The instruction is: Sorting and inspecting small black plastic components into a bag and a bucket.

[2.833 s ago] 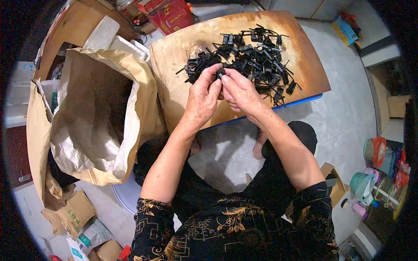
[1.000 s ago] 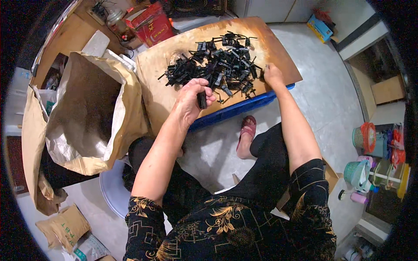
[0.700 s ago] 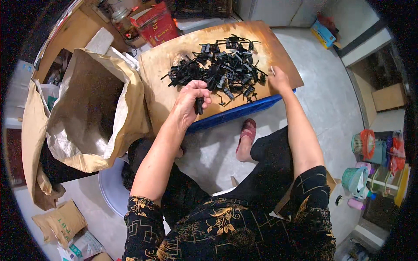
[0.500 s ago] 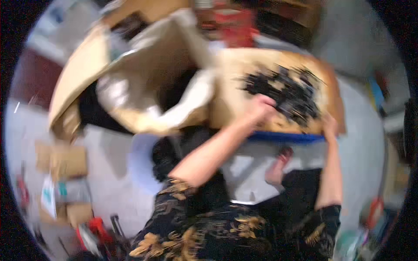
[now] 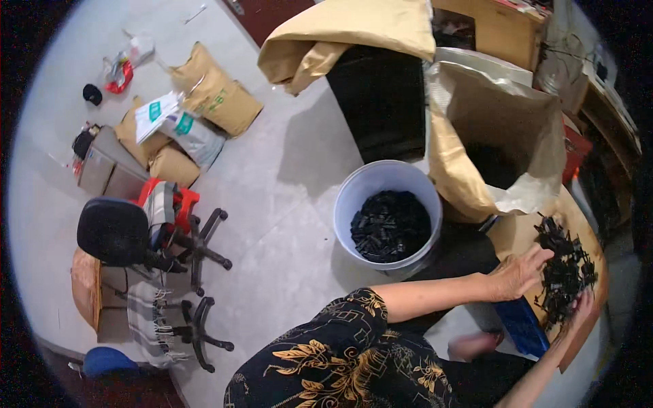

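Observation:
A heap of small black plastic parts (image 5: 561, 272), some with thin sprigs sticking out, lies on a tan board (image 5: 520, 234) at the right. My left hand (image 5: 520, 273) is at the heap's near left side, its fingers bent and drawn together; what they hold, if anything, is hidden. My right hand (image 5: 579, 314) rests along the heap's right edge, fingers stretched out against the parts. A white bucket (image 5: 345, 234), partly filled with similar black pieces, stands left of the board. Beyond the board a large open paper sack (image 5: 449, 160) has dark contents inside.
Another folded-over brown sack (image 5: 360, 27) hangs over a black box-like thing (image 5: 381, 102) behind the bucket. On the left are an office chair (image 5: 112, 231) and several filled sacks (image 5: 218, 95). A blue edge (image 5: 520, 325) shows under the board.
My view has swung to the left, so the board and heap now sit at the right and the bucket shows fully. Both hands remain at the heap, the right one now against its edge.

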Demonstrator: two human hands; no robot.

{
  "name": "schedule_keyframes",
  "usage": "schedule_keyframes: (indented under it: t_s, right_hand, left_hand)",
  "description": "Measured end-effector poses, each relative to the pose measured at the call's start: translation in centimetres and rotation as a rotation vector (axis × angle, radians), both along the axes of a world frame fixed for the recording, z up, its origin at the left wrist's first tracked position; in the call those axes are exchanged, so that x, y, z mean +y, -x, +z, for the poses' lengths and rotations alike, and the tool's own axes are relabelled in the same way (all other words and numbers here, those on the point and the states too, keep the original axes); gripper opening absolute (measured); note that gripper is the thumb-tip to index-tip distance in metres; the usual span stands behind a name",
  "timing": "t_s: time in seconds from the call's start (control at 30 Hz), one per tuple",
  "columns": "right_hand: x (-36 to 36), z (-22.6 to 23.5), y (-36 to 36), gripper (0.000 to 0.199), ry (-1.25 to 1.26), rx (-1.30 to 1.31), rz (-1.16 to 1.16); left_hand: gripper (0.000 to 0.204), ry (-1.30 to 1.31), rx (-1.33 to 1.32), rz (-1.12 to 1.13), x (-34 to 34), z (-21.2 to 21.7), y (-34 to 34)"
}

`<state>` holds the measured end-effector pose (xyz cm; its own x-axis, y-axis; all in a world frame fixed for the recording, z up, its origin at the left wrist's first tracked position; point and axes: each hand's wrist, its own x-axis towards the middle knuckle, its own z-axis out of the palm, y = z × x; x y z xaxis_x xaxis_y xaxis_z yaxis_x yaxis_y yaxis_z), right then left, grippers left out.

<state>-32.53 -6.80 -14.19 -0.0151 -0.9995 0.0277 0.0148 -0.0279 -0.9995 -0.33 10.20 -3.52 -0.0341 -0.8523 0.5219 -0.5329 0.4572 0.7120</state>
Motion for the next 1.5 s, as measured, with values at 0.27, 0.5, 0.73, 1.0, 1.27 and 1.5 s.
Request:
schedule_keyframes:
  t_s: [0.27, 0.5, 0.73, 1.0, 1.27, 1.5]
  right_hand:
    - [14.1, 11.4, -18.3, 0.011, -0.132, 0.172, 0.544]
    - [19.0, 13.9, -20.1, 0.015, -0.148, 0.331, 0.690]
    - [22.4, 13.3, -20.1, 0.017, -0.150, 0.283, 0.715]
    - [25.9, 7.4, -17.8, 0.020, 0.041, 0.207, 0.545]
    - [29.6, 7.9, -16.9, 0.011, 0.151, 0.339, 0.375]
    - [29.9, 8.4, -19.3, 0.022, -0.102, 0.075, 0.384]
  left_hand:
    - [0.073, -0.197, -0.095, -0.060, 3.8, 1.6, -3.3]
    - [0.070, -0.276, 0.116, -0.052, 7.5, -0.3, -4.4]
    - [0.047, -0.284, 0.204, -0.132, 10.0, -0.4, -3.9]
    - [0.034, -0.289, 0.343, -0.235, 14.1, -3.1, -0.7]
    - [0.035, -0.423, 0.458, -0.367, 13.8, -5.4, 0.7]
    - [0.039, -0.659, 0.721, -0.319, 14.1, -2.5, -2.6]
